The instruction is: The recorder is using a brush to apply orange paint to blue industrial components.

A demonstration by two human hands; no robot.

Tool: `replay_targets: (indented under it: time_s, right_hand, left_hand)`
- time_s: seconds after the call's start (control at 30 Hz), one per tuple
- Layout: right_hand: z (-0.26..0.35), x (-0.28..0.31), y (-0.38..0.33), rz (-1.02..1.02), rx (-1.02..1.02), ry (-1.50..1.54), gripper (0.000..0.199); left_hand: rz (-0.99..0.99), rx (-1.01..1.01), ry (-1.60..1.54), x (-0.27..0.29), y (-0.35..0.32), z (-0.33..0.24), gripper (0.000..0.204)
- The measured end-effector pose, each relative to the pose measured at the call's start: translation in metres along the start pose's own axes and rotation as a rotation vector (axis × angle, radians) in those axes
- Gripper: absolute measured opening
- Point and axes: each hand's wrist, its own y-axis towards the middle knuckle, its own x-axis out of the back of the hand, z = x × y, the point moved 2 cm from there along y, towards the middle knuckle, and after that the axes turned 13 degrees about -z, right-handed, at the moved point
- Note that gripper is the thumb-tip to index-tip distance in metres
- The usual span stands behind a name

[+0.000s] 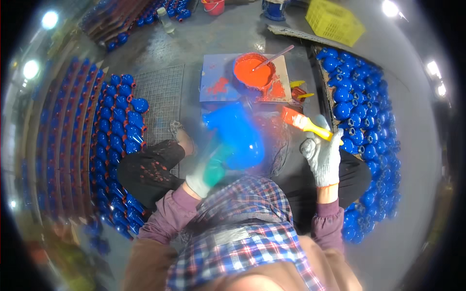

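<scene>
My left hand (209,170), in a white and green glove, grips a glossy blue rounded part (238,138) with a stubby neck, blurred by motion, in front of me. My right hand (324,157), in a white knitted glove, is closed round the yellow handle of a paintbrush (306,125). Its bristles are coated in orange-red paint and point left toward the blue part, with a gap between them. Beyond both hands a bowl of orange-red paint (253,71) with a stick in it rests on a paint-stained board (215,72).
Many blue parts (357,114) stand in rows at my right. At my left are more blue parts with red-painted ends (119,114) and a wire mesh rack (160,92). Farther off are a yellow crate (335,22), a red bucket (213,7) and a clear bottle (165,20).
</scene>
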Motion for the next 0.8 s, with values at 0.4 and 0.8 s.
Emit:
replay_targets:
  time_s: [0.4, 0.8]
  right_hand:
    - [0.03, -0.042, -0.014, -0.126, 0.409, -0.753, 0.032]
    - [0.006, -0.118, 0.039, 0.58, 0.944, -1.183, 0.04]
  left_hand:
    - [-0.149, -1.023, 0.835, 0.011, 0.012, -0.103, 0.068]
    - [0.31, -1.84, 1.323, -0.004, 0.01, -0.144, 0.042]
